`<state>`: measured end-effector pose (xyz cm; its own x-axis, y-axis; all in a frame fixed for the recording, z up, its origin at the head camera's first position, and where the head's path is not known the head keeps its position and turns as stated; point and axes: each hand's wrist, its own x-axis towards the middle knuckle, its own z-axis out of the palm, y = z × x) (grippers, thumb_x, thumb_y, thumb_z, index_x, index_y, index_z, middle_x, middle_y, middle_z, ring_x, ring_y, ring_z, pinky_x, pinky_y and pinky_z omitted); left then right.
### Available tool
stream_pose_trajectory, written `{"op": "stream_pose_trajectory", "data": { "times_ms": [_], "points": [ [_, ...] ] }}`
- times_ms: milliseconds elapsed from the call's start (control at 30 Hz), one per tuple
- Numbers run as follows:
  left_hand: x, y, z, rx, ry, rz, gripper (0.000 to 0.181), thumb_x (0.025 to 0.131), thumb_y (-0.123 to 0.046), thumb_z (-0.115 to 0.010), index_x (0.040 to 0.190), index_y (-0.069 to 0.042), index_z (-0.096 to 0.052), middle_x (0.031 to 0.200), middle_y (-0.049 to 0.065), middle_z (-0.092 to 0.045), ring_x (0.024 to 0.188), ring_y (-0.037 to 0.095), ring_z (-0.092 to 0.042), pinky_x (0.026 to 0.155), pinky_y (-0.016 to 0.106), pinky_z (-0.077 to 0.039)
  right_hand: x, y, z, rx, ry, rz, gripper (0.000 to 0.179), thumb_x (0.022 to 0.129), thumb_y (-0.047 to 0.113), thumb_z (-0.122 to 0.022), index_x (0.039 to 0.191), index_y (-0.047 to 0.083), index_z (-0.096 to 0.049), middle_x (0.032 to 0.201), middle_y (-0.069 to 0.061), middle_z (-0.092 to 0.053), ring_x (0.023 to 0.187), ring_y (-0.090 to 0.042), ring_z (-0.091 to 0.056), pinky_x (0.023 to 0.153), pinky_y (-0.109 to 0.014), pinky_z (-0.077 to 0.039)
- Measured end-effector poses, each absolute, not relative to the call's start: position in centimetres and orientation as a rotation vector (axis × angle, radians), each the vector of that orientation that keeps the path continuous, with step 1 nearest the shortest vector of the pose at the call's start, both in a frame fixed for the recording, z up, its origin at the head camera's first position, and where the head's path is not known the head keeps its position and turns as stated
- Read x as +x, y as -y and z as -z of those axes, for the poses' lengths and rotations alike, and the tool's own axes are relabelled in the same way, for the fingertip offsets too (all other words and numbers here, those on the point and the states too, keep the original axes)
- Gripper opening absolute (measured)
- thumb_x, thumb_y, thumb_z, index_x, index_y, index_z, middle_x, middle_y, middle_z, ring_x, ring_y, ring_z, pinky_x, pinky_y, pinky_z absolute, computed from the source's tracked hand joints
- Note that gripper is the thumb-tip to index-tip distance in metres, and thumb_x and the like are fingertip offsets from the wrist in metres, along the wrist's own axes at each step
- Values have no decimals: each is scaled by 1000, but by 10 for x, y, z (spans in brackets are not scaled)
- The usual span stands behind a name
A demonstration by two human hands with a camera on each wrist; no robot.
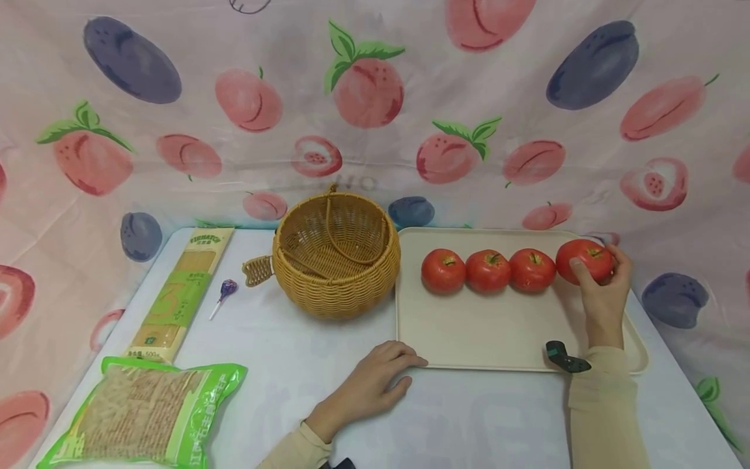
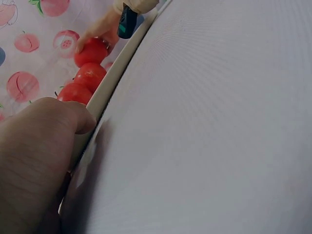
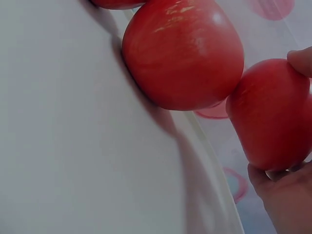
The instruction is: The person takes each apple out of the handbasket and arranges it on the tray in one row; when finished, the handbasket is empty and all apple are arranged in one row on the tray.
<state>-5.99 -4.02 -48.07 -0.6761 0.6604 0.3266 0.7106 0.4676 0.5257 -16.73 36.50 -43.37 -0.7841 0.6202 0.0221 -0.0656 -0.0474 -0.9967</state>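
My right hand (image 1: 607,293) grips a red tomato (image 1: 580,260) over the right end of a cream tray (image 1: 480,332). In the right wrist view thumb and fingers hold this tomato (image 3: 270,117) from opposite sides, above the tray's surface. Three more tomatoes stand in a row to its left: one nearest the hand (image 1: 532,270), one in the middle (image 1: 488,271) and one at the left end (image 1: 443,271). The left hand (image 1: 375,378) rests at the tray's front left corner, fingers loosely extended, fingertips right at the rim.
Left of the tray stands a woven wicker basket (image 1: 336,296) with a fish-like tail and a handle. Farther left lie a lollipop (image 1: 228,287), a pack of noodles (image 1: 181,286) and a green-edged bag (image 1: 137,413). Behind the white table (image 1: 305,365) hangs a fruit-print cloth (image 1: 498,78).
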Motion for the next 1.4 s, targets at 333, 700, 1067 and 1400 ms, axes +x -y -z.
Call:
{"op": "stream_pose_trajectory", "data": {
  "times_ms": [333, 700, 1067, 1400],
  "points": [
    [-59, 40, 482, -1227, 2632, 995, 35, 90, -14, -58, 123, -25, -58, 116, -9, -56, 116, 8, -50, 100, 29, -44, -166, -372, 442, -721, 1876, -1828, 69, 81, 14, -73, 137, 32, -37, 135, 11, -35, 132, -10, -33, 115, -24, -26],
    [-58, 40, 482, -1231, 2641, 997, 34, 90, -15, -57, 123, -25, -59, 116, -9, -56, 116, 7, -50, 100, 29, -43, -164, -375, 456, -785, 1918, -1853, 73, 81, 23, -74, 139, 38, -31, 140, 12, -29, 136, -10, -26, 118, -28, -20],
    [-59, 42, 479, -1221, 2675, 1002, 34, 90, -16, -58, 123, -25, -59, 116, -10, -56, 116, 7, -49, 100, 29, -43, -169, -375, 461, -843, 2034, -1798, 71, 83, 34, -70, 140, 42, -27, 149, 5, -26, 141, -12, -22, 120, -34, -18],
    [-58, 46, 480, -1213, 2686, 1041, 33, 91, -16, -58, 123, -23, -59, 124, -8, -55, 123, 8, -47, 104, 30, -42, -162, -373, 454, -822, 2245, -1725, 71, 89, 49, -55, 147, 42, -15, 159, 1, -14, 145, -16, -16, 121, -37, -11]
  ]
}}
